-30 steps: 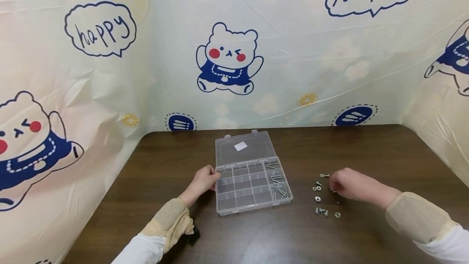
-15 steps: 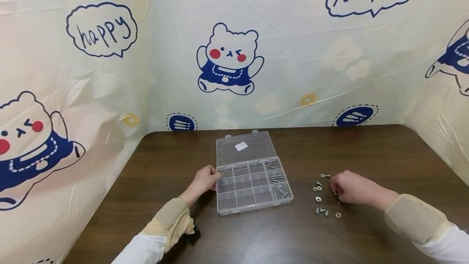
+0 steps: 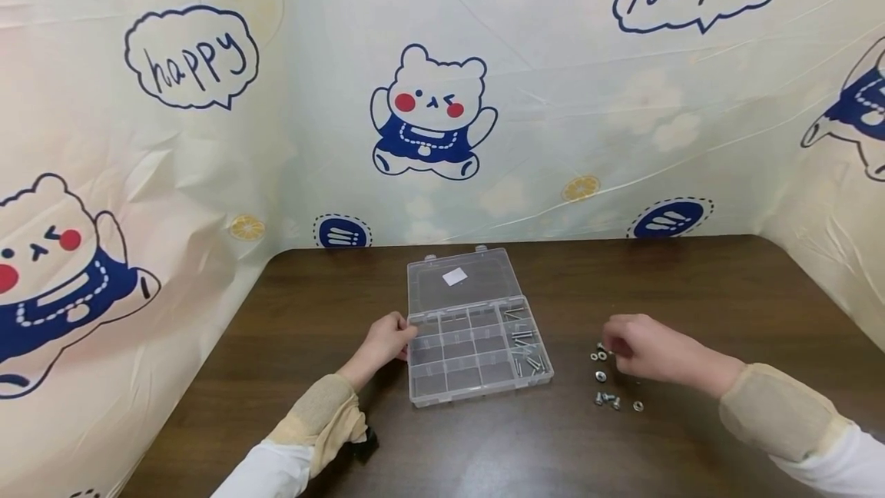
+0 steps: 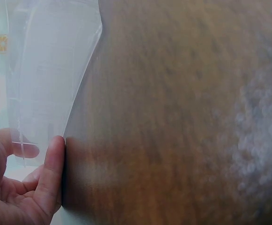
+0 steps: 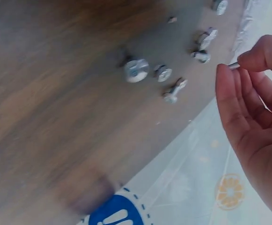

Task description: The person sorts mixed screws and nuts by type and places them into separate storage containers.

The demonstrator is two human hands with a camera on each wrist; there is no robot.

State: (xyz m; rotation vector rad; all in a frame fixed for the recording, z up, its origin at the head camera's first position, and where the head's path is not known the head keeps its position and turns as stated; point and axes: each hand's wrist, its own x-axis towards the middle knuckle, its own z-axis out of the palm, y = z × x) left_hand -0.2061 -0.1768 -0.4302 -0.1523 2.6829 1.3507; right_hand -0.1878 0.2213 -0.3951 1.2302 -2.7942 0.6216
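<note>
A clear plastic compartment box (image 3: 459,346) lies with its lid (image 3: 477,279) folded back. My left hand (image 3: 382,338) grips the box's left side; the left wrist view shows thumb and fingers on either side of the clear wall (image 4: 56,61). My right hand (image 3: 643,346) is over the loose hardware to the right of the box. Between its thumb and forefinger it pinches a small metal piece (image 5: 234,66), mostly hidden by the fingertips. Screws (image 3: 531,363) lie in the box's right-hand compartments.
Loose screws (image 3: 607,398), a nut (image 3: 638,406) and a washer (image 3: 600,377) are spread on the dark wooden table (image 3: 484,444). A white label (image 3: 455,277) is on the lid. A patterned curtain (image 3: 539,114) hangs behind the table.
My right hand has moved a little left toward the box, now covering the farthest loose screw. The left hand and the box have stayed where they were.
</note>
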